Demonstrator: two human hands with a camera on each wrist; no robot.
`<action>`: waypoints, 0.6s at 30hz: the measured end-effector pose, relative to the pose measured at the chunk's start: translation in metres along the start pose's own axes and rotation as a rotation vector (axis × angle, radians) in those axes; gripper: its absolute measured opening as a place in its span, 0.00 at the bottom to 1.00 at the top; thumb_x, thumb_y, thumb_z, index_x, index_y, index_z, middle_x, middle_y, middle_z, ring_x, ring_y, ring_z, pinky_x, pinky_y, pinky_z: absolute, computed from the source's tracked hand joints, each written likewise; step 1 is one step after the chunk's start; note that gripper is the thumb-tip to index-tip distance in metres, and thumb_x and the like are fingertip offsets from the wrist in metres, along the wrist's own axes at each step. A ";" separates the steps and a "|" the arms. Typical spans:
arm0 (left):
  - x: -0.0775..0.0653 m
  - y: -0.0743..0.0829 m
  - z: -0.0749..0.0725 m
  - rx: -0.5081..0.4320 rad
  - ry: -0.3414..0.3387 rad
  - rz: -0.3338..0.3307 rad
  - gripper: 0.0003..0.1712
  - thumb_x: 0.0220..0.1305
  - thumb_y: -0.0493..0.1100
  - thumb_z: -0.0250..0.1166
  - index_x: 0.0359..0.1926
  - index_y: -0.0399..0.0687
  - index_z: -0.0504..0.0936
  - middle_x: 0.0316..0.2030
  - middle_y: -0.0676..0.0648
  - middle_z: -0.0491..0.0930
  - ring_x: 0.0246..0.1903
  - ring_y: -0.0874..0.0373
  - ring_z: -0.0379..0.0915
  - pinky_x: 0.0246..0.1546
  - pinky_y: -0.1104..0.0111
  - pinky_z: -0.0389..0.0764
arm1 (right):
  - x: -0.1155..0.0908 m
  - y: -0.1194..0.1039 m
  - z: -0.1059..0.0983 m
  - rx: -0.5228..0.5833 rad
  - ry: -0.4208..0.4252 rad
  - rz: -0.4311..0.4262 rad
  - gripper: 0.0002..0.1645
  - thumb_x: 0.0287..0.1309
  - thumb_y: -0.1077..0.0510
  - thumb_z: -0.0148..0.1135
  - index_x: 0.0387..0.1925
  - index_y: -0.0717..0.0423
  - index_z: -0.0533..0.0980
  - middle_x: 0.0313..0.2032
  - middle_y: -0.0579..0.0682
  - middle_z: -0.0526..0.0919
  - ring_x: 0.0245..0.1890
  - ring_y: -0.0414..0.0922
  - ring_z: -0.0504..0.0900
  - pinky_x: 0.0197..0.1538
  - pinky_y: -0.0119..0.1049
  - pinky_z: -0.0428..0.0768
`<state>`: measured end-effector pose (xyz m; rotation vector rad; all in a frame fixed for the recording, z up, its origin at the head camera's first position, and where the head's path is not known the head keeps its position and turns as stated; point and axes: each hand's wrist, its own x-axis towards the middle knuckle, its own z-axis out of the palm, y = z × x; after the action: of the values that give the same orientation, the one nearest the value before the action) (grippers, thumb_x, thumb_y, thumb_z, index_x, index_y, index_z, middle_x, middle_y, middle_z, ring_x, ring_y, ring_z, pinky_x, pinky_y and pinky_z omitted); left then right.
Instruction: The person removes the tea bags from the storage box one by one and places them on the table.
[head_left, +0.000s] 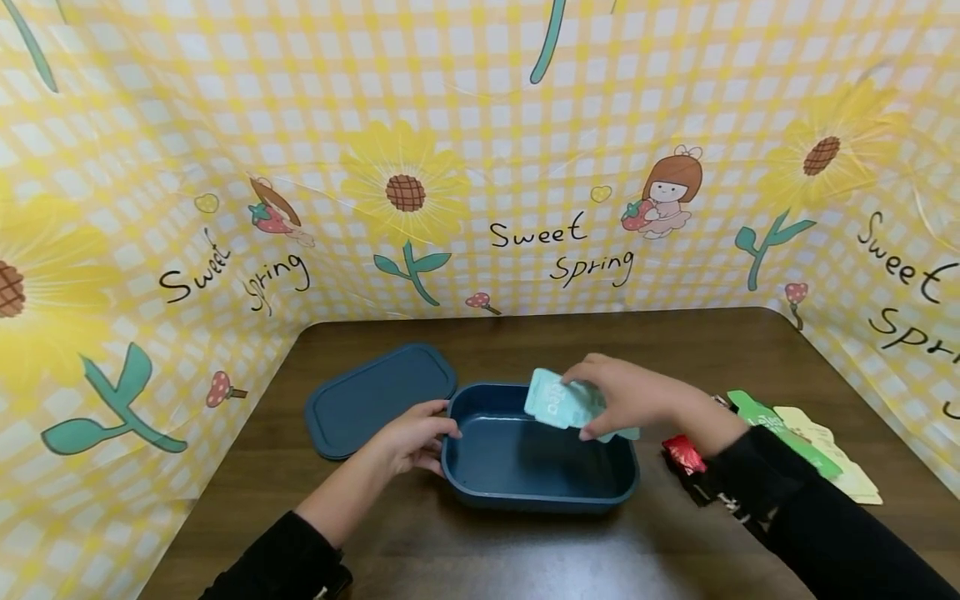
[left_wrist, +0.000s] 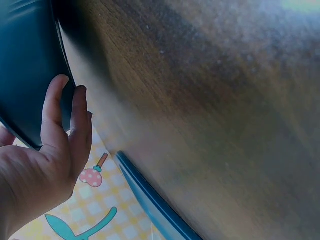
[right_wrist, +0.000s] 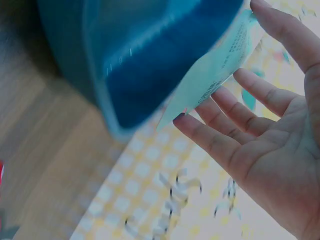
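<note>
A dark blue rectangular container (head_left: 540, 502) stands on the table with its top uncovered. At its left end my left hand (head_left: 411, 440) grips the wall, thumb over the rim and fingers along the outside; the left wrist view shows those fingers (left_wrist: 54, 115) against the outer side. My right hand (head_left: 626, 392) pinches a flat, light teal packet (head_left: 557, 402) above the container's back right part. Small print covers the packet (right_wrist: 220, 65) in the right wrist view, where thumb and fingertips hold it by its edges, over the container's rim.
A matching blue lid (head_left: 378, 400) lies flat behind my left hand. On the right, partly behind my right sleeve, lie a red packet (head_left: 684, 454), a green packet (head_left: 787, 433) and pale yellow packets (head_left: 840, 454). A yellow checked cloth (head_left: 525, 167) surrounds the brown table (head_left: 420, 554).
</note>
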<state>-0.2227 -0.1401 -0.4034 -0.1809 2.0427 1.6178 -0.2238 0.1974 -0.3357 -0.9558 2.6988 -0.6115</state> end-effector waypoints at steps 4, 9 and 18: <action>0.001 -0.003 -0.001 -0.006 0.009 -0.008 0.44 0.65 0.35 0.63 0.80 0.42 0.58 0.56 0.32 0.79 0.35 0.50 0.83 0.23 0.65 0.89 | -0.024 0.022 -0.016 -0.004 0.102 0.030 0.45 0.51 0.47 0.81 0.65 0.66 0.75 0.54 0.59 0.79 0.48 0.49 0.76 0.51 0.44 0.82; 0.003 -0.007 -0.001 -0.032 -0.011 0.002 0.46 0.63 0.34 0.62 0.81 0.41 0.57 0.53 0.32 0.80 0.33 0.52 0.83 0.22 0.67 0.88 | -0.054 0.056 -0.027 -0.012 0.158 0.132 0.48 0.51 0.45 0.81 0.65 0.71 0.74 0.56 0.66 0.79 0.48 0.53 0.78 0.48 0.47 0.82; 0.003 -0.009 -0.002 -0.037 -0.012 0.010 0.45 0.63 0.33 0.61 0.80 0.39 0.58 0.59 0.29 0.78 0.40 0.50 0.84 0.26 0.62 0.91 | -0.099 0.111 -0.027 -0.045 0.122 0.345 0.47 0.56 0.46 0.78 0.61 0.79 0.72 0.51 0.72 0.82 0.51 0.67 0.81 0.47 0.58 0.85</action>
<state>-0.2227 -0.1438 -0.4121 -0.1740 2.0092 1.6598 -0.2176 0.3470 -0.3555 -0.4547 2.8988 -0.5536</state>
